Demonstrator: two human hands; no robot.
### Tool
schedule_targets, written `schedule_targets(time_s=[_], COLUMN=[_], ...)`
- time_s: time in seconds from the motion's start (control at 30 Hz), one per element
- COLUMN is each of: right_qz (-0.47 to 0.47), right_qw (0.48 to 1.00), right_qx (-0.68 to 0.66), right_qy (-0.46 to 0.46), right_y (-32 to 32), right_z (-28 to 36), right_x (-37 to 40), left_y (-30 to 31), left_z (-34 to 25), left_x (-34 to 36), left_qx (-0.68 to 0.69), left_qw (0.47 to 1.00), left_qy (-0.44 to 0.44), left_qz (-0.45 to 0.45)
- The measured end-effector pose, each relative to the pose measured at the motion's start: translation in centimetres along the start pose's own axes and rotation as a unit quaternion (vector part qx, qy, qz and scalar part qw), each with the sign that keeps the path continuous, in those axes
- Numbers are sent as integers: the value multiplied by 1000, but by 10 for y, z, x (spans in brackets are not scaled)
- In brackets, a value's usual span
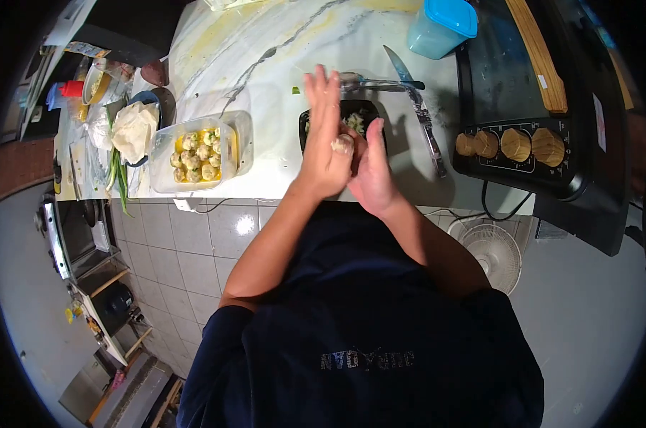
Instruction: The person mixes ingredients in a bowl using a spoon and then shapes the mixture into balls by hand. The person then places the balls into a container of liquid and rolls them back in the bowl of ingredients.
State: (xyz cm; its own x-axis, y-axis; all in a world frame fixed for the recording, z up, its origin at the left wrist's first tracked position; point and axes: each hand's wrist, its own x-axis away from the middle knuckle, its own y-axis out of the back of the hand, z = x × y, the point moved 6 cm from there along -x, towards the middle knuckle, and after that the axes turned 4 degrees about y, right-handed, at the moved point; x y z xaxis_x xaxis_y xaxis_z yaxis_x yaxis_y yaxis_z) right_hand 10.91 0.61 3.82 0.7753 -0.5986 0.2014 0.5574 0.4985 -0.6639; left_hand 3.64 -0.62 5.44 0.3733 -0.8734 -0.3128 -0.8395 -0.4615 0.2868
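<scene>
Between my palms sits a pale, round ball [343, 144], partly covered by the hands. My left hand [324, 146] is raised with its fingers stretched out, touching the ball's left side. On the ball's other side is my right hand [373, 171], palm turned inward and fingers extended. Under and behind both hands stands a black container [377, 114] with a pale chopped mixture [355, 123] in it. To the left, a clear plastic container [164, 160] holds several similar balls [193, 158] in yellow liquid.
Behind the hands lie a knife [398, 63] and another long utensil [426, 128]. A blue-lidded tub [437, 36] stands at the back right. A black oven [587, 143] occupies the right side. Wrappers [135, 132] and green onions [119, 167] lie left.
</scene>
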Motion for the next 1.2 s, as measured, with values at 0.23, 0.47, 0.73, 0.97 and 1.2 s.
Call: schedule_targets(time_s=[0.23,0.47,0.73,0.97,1.2], right_qz=[-40,-107,-42,-70,-62], right_qw=[995,990,999,992,995], right_qx=[-45,-88,-29,-100,-65], right_qy=[75,-33,-17,34,-44], right_y=[15,14,3,9,14], right_z=[19,-7,-5,16,-17], right_x=[-11,-9,-3,-13,-14], left_y=[-11,-15,2,-10,-7], left_z=[3,-12,17,-8,-16], left_x=[17,4,2,10,-4], left_qx=[-64,86,-40,-7,122], left_qw=[995,987,995,997,991], left_qy=[25,97,91,5,40], left_qz=[66,94,7,78,29])
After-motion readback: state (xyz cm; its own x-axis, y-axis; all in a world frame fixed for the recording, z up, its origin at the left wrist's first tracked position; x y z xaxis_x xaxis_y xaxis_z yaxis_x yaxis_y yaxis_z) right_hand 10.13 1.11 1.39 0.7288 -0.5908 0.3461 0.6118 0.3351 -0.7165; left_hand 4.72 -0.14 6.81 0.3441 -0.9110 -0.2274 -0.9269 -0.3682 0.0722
